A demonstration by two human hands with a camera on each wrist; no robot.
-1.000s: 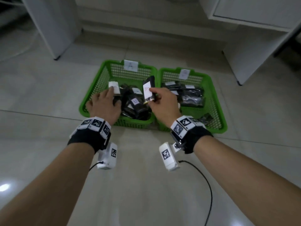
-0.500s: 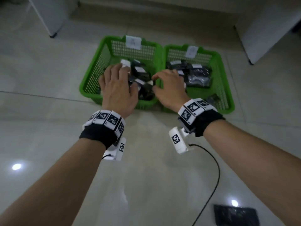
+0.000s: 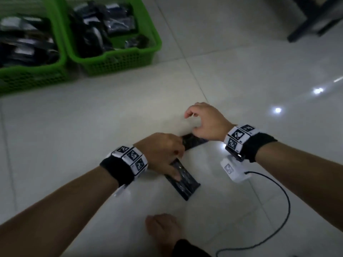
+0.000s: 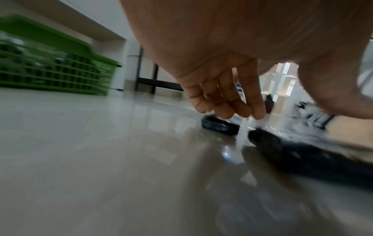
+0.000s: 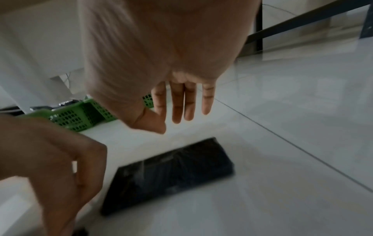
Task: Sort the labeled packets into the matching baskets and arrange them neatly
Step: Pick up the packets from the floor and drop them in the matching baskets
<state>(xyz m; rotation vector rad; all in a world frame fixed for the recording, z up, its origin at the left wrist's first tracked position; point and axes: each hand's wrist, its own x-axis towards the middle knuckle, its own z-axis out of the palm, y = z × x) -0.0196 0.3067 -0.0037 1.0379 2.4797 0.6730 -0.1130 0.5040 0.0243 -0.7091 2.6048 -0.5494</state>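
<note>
Two black packets lie on the pale tiled floor. The nearer packet (image 3: 183,180) is under my left hand (image 3: 178,162), whose thumb rests on its top; the left fingers (image 4: 224,105) hang relaxed, tips just above the farther packet (image 4: 220,126). My right hand (image 3: 191,123) hovers over that farther packet (image 3: 193,141) with straight, slightly spread fingers (image 5: 181,103), holding nothing. The farther packet (image 5: 171,172) lies flat and apart from the right palm. No label shows on either packet. Two green baskets, left (image 3: 31,78) and right (image 3: 118,60), hold several dark packets at the upper left.
A bare foot (image 3: 163,230) and dark trouser hem are near the bottom edge. A black cable (image 3: 284,206) loops from the right wrist camera across the floor. Dark furniture legs (image 3: 306,25) stand at the upper right. Open floor lies between the baskets and my hands.
Both hands left the baskets and came down to the floor packets at the right. The labeled packet my right hand held a second ago is gone from it. The view swung right.
</note>
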